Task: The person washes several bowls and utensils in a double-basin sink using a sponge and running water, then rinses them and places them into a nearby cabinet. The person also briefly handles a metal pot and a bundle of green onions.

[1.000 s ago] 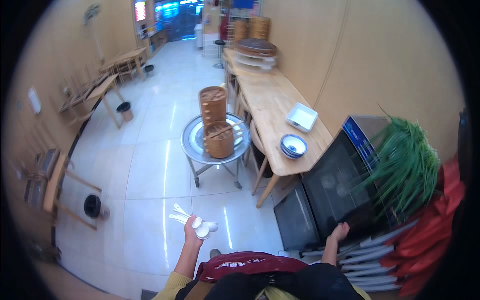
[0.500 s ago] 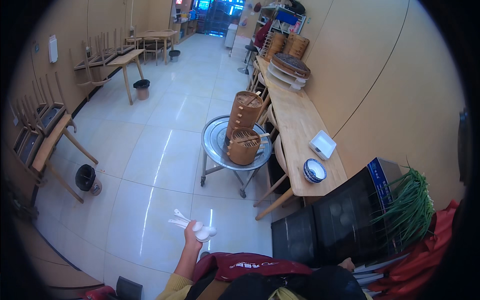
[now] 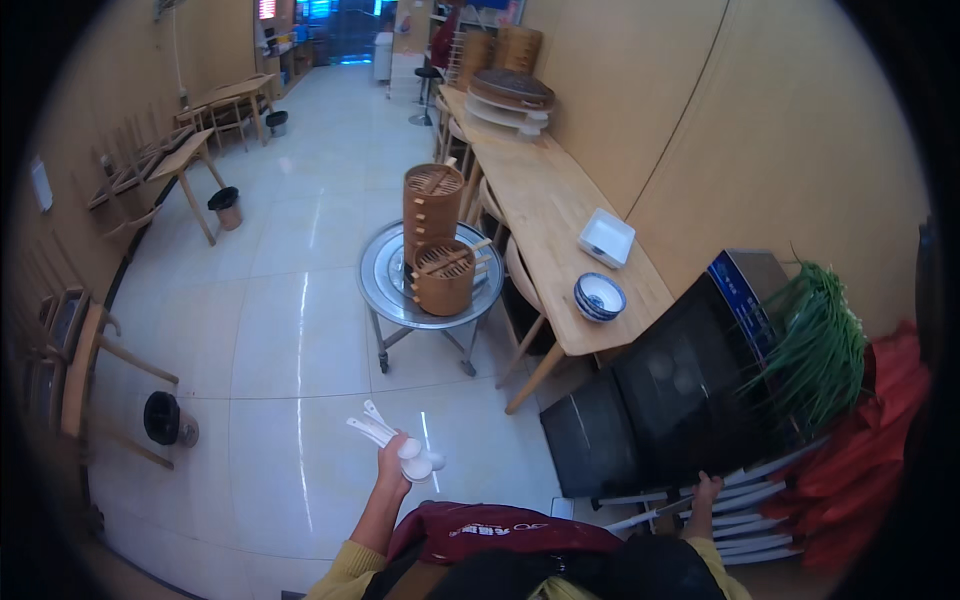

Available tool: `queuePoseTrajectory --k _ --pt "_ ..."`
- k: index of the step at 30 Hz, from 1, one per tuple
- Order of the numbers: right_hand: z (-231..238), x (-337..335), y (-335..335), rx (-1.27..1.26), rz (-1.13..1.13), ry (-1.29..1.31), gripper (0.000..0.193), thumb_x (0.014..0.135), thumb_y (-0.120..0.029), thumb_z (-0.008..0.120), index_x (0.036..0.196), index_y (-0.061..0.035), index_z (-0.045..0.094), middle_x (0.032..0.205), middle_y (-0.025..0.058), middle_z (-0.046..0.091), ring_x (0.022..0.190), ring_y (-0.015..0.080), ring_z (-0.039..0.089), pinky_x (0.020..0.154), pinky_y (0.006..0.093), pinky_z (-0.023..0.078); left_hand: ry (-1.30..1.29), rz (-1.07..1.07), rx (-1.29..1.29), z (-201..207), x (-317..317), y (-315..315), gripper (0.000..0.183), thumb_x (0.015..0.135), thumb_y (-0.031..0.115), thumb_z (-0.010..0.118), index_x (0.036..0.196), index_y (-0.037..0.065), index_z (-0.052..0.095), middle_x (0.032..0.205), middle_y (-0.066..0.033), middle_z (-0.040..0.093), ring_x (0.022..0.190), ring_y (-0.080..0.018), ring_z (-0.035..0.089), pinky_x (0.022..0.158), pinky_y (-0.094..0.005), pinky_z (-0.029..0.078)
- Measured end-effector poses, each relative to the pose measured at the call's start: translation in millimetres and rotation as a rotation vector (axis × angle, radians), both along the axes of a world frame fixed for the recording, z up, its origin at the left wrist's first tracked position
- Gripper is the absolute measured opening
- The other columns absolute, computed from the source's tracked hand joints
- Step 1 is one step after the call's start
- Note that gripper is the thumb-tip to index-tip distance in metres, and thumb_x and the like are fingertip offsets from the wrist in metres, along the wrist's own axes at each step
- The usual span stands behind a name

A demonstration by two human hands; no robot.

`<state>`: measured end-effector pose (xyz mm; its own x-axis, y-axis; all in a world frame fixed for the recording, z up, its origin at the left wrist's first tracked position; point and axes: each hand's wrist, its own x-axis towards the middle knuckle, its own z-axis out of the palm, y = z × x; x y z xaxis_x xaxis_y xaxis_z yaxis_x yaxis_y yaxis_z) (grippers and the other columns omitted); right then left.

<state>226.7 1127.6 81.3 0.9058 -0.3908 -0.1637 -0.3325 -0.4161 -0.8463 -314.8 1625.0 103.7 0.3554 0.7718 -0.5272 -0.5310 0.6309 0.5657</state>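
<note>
My left hand is closed around several white soup spoons, held above the tiled floor. Their bowls bunch at the right side of the hand, and their handles point up and left. Low at the front of a dark glass-doored cabinet is my right hand. Its fingers look loosely apart with nothing visible in them; whether they touch the cabinet edge is unclear. Round pale shapes show faintly behind the cabinet's glass. Green scallions lie on top of it.
A round metal trolley carries bamboo steamers. Along the right wall, a wooden table bears blue-and-white bowls and a white tray. Red fabric with white poles lies beside the cabinet. A bin stands at left.
The view has shifted, so the trolley and table appear further left. My right hand has moved up along the cabinet's lower front and shows more fully. The left still holds the spoons.
</note>
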Motion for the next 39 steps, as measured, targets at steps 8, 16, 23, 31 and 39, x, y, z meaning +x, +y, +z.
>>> queuePoseTrajectory --k 8,16,23,31,39 --pt "14 -80 48 -0.006 0.137 -0.292 0.027 0.072 -0.015 0.079 0.08 -0.0036 0.055 0.067 -0.0015 0.051 0.054 0.0096 0.045 0.049 0.0279 0.038 0.294 -0.386 0.29 57 18 -10 0.017 0.078 0.005 0.058 0.094 0.004 0.051 0.076 -0.0045 0.053 0.065 -0.0151 0.055 0.057 -0.0299 0.046" --pt "38 -261 200 -0.132 0.361 -0.366 0.036 0.066 -0.022 0.081 0.063 -0.0028 0.051 0.055 0.0093 0.056 0.047 0.017 0.049 0.048 0.0329 0.043 1.02 -1.403 1.15 54 52 -17 0.041 0.073 0.035 0.062 0.105 0.009 0.059 0.077 -0.0157 0.066 0.076 -0.0348 0.064 0.069 -0.0451 0.048" --pt "89 -306 217 -0.218 1.324 -0.693 0.032 0.071 -0.013 0.071 0.099 -0.0064 0.057 0.109 0.0112 0.058 0.105 0.0277 0.056 0.088 0.0394 0.046 0.906 -1.797 1.337 50 83 -42 0.044 0.073 0.037 0.06 0.112 0.016 0.058 0.085 -0.0161 0.067 0.082 -0.0365 0.063 0.074 -0.0471 0.049" --pt "92 -316 292 -0.776 1.889 -0.907 0.049 0.077 -0.015 0.059 0.123 -0.0049 0.045 0.103 0.0157 0.06 0.109 0.025 0.054 0.109 0.04 0.026 0.248 -1.854 0.647 45 123 -60 0.046 0.072 0.018 0.069 0.112 -0.001 0.056 0.103 -0.0145 0.061 0.095 -0.0234 0.059 0.084 -0.0323 0.046" --pt "97 -282 298 -0.713 2.037 -0.732 0.021 0.076 -0.016 0.057 0.093 -0.0033 0.053 0.06 0.0072 0.059 0.055 0.0244 0.062 0.054 0.0333 0.047 0.075 -1.905 0.202 43 150 -52 0.032 0.074 0.014 0.068 0.101 -0.001 0.058 0.085 -0.0097 0.064 0.079 -0.0163 0.063 0.073 -0.0269 0.049"
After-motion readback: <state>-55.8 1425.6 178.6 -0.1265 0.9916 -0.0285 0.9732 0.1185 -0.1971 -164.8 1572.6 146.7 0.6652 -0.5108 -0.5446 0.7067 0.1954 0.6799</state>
